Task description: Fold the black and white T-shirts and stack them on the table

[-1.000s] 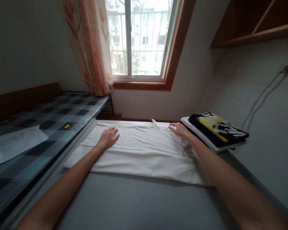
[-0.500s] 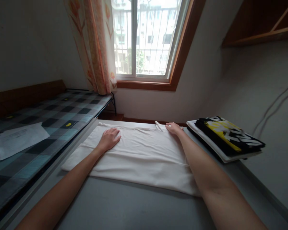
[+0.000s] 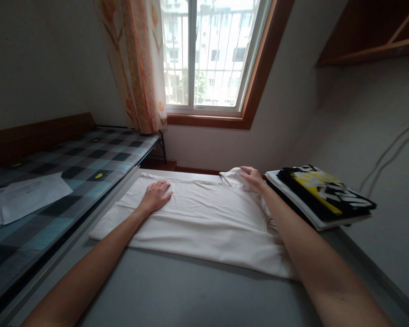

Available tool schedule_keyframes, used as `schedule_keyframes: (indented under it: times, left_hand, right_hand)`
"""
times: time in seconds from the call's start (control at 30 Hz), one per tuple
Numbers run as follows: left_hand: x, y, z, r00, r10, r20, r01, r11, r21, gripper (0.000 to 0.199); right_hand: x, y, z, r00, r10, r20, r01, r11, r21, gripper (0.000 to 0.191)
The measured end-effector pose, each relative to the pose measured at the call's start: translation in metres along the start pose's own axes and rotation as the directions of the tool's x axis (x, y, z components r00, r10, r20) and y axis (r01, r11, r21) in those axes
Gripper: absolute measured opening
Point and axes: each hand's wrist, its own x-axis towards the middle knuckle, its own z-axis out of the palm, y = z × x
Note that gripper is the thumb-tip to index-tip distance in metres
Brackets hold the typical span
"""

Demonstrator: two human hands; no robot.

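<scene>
A partly folded white T-shirt point(image 3: 204, 231) lies flat across the grey table, with soft wrinkles and a long fold along its near side. My left hand point(image 3: 157, 195) rests on its left part, palm down and fingers stretched out. At the far right corner, my right hand point(image 3: 254, 177) pinches a bit of the white cloth and holds it slightly raised. Part of the shirt's right end is hidden behind my right forearm.
A stack of folded clothes point(image 3: 327, 193), black, white and yellow, stands at the table's point(image 3: 191, 290) right side. To the left is a bed with a checked mattress point(image 3: 112, 156) and papers point(image 3: 37, 195). A window point(image 3: 214, 59) and curtain point(image 3: 139, 68) are behind.
My right hand has lifted slightly and moved a little right, pulling up the shirt's far right corner. My left hand has stayed in place on the cloth.
</scene>
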Motion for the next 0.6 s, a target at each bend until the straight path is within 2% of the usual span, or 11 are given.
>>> schedule_keyframes:
  times: [0.07, 0.17, 0.23, 0.33, 0.47, 0.6]
  left_hand:
    - [0.000, 0.000, 0.000, 1.000, 0.003, 0.000, -0.003, 1.000, 0.001, 0.035]
    - [-0.001, 0.001, -0.001, 1.000, 0.003, 0.005, -0.003, 1.000, 0.002, 0.035]
    - [-0.001, 0.002, -0.002, 1.000, 0.002, 0.008, -0.003, 1.000, 0.005, 0.035]
    - [-0.001, 0.003, -0.003, 1.000, 0.004, 0.008, -0.004, 1.000, 0.014, 0.034]
    - [-0.001, 0.003, -0.003, 1.000, 0.005, 0.006, -0.005, 1.000, 0.020, 0.033]
    - [-0.001, 0.003, -0.003, 1.000, 0.003, 0.007, -0.003, 1.000, 0.014, 0.034]
  right_hand:
    - [-0.014, -0.006, -0.014, 0.996, -0.088, 0.020, 0.083, 0.982, 0.170, 0.042]
    - [-0.041, -0.013, -0.033, 0.963, -0.183, 0.199, 0.132, 0.961, 0.243, 0.039]
    - [-0.054, -0.013, -0.040, 0.943, -0.182, 0.280, 0.139, 0.976, 0.168, 0.036]
    - [-0.058, -0.009, -0.041, 0.965, -0.123, 0.232, 0.124, 0.992, 0.011, 0.034]
    - [-0.039, -0.005, -0.027, 0.980, -0.032, 0.195, 0.069, 0.981, -0.184, 0.038]
    - [-0.018, -0.005, -0.004, 0.975, 0.140, 0.175, -0.049, 0.896, -0.441, 0.048]
